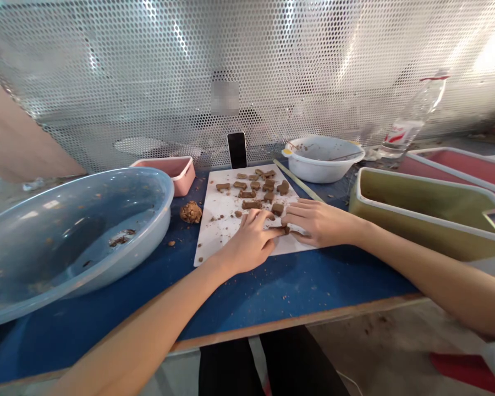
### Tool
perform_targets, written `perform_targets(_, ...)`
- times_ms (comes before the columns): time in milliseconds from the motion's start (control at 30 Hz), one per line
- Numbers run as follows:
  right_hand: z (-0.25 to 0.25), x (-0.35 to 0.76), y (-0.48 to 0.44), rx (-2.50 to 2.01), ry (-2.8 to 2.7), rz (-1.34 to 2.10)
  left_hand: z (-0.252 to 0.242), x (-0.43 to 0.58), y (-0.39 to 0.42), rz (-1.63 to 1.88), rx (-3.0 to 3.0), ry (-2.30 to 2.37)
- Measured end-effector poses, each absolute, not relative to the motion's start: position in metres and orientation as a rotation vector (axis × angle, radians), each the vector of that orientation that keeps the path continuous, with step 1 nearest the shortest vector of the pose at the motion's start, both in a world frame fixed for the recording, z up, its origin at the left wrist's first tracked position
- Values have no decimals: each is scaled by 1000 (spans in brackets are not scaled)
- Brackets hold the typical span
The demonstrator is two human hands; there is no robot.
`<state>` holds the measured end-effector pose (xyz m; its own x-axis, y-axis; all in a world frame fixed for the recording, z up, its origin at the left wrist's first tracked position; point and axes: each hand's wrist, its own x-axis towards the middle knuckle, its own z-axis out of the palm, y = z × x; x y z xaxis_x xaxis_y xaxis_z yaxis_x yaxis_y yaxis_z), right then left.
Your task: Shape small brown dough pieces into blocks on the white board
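Observation:
My left hand and my right hand meet over the front right part of a white board. Between their fingertips is a small brown clay piece, largely covered by the fingers. The left thumb and the bent right fingers press against it from both sides. Behind the hands lie several shaped clay pieces, some like little bones, such as one long clay piece and a blocky clay piece. Clay crumbs are scattered over the board. A rough clay lump rests just left of the board.
A large blue basin stands left, with a pink basket behind it. A phone leans at the back. A white basin, a pale stick, a tilted-looking bottle and a green bin are right.

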<state>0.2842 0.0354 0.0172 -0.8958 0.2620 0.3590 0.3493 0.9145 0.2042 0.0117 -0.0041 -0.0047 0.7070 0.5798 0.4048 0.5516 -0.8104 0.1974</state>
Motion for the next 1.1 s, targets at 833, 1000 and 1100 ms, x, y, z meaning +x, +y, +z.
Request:
perform_targets(833, 23, 290, 40, -406, -2742, -437, -8, 13, -3, 716, 2847, 933)
perform_targets(1000, 21, 290, 42, -350, -2752, -474, -7, 14, -3, 714, 2849, 943)
perform_targets(1100, 20, 289, 41, -349, -2743, -465, -7, 14, -3, 707, 2855, 947)
